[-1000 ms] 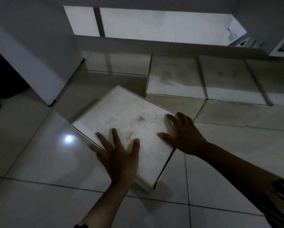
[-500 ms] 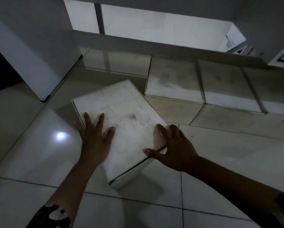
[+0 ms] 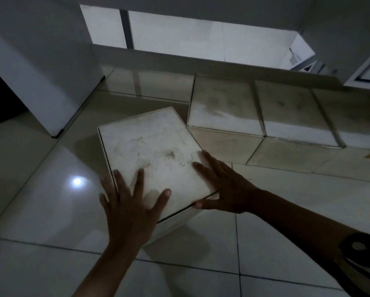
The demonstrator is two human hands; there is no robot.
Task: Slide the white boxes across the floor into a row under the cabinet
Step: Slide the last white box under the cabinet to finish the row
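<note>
boxes: 4 white boxes in view, all on the tiled floor [image 3: 40,211]
loose box: 1, frame centre, the loose box [image 3: 152,155] sits skewed, its top smudged with dirt, its far corner pointing toward the row and not lined up with it
row: 3 boxes side by side at upper right under the cabinet [image 3: 340,28]; first box [image 3: 224,106] nearest centre, second box [image 3: 291,112] touching it, third box [image 3: 355,118] running off toward the right edge
gap: loose box's far right edge lies just beside the first box's near left corner; contact, can't tell
hands: 2, both bare
left hand [image 3: 132,209]: fingers spread wide and straight, palm flat on the near left part of the loose box's top
right hand [image 3: 224,189]: fingers straight, lying on the box's right edge, thumb along the near right corner; not curled round anything
sleeves: 1 seen, dark patterned sleeve [image 3: 364,260] at lower right
panel: 1 white cabinet side panel [image 3: 29,67], upper left, standing on the floor
glare: 1 bright light spot [image 3: 77,181] on the floor, left of the box
</note>
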